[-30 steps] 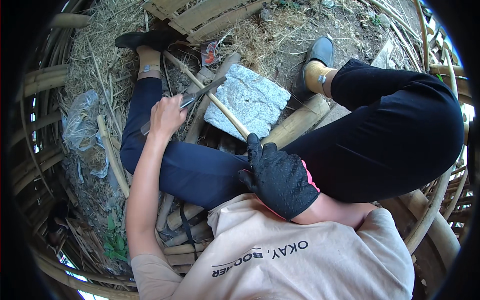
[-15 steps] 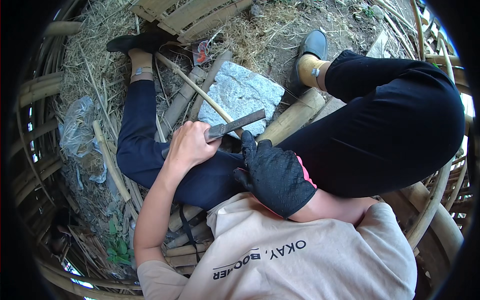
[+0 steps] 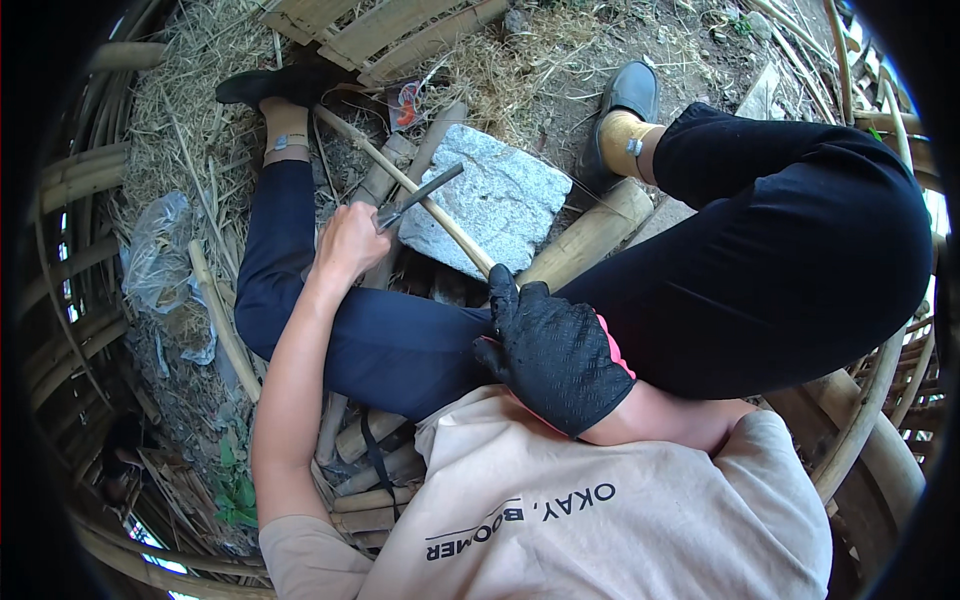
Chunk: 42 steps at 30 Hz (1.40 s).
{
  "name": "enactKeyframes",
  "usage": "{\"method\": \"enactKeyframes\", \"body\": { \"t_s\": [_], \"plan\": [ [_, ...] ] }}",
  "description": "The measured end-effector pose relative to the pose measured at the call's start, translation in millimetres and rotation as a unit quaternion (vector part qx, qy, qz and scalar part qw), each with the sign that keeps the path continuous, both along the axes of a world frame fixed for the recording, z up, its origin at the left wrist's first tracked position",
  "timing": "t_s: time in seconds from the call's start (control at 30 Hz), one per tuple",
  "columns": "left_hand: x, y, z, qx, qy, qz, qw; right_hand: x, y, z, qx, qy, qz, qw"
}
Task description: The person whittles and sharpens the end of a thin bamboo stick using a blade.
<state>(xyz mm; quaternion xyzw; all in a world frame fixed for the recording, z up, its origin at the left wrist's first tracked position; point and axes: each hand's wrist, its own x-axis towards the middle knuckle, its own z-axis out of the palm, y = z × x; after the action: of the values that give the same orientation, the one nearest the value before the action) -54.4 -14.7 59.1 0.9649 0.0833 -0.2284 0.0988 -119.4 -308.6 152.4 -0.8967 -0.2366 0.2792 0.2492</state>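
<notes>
My bare left hand is closed round the handle of a knife with a straight, dark metal blade. The blade lies across a long pale stick, apparently touching it. The stick slants from the ground near my left foot back toward my lap. At its near end, my right hand, in a black textured glove with pink edging, is closed on it. A rough grey stone block lies beneath the stick, between my legs. The knife's handle is mostly hidden in my fist.
Cut bamboo lengths lie beside the stone. Split bamboo slats stand at the far side. Dry straw covers the ground, and a clear plastic bag lies at left. Bamboo railings curve round both sides.
My left hand has moved left and farther from my body with the knife, sliding the blade along the stick away from the gloved hand. My right hand has barely moved.
</notes>
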Motion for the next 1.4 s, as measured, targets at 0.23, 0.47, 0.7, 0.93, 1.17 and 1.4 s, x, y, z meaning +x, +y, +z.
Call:
{"method": "enactKeyframes", "body": {
  "t_s": [0.23,0.47,0.7,0.93,1.17,1.4],
  "plan": [
    [11,51,-2,0.092,-0.048,0.071,0.992,-1,0,3,0.023,-0.005,0.019,1.000],
    [-19,-33,41,-0.046,-0.009,-0.038,0.998,3,3,7,0.010,-0.014,-0.006,1.000],
    [-24,-38,32,-0.088,0.032,-0.033,0.995,-3,0,-5,0.010,-0.006,-0.002,1.000],
    [6,20,1,0.047,-0.016,0.047,0.998,0,1,0,0.000,-0.007,0.013,1.000],
    [-3,21,9,0.037,-0.003,0.009,0.999,1,0,4,0.003,-0.009,0.023,1.000],
    [-25,-35,45,-0.078,0.071,-0.027,0.994,-2,-2,-2,0.003,-0.019,0.009,1.000]
  ]
}}
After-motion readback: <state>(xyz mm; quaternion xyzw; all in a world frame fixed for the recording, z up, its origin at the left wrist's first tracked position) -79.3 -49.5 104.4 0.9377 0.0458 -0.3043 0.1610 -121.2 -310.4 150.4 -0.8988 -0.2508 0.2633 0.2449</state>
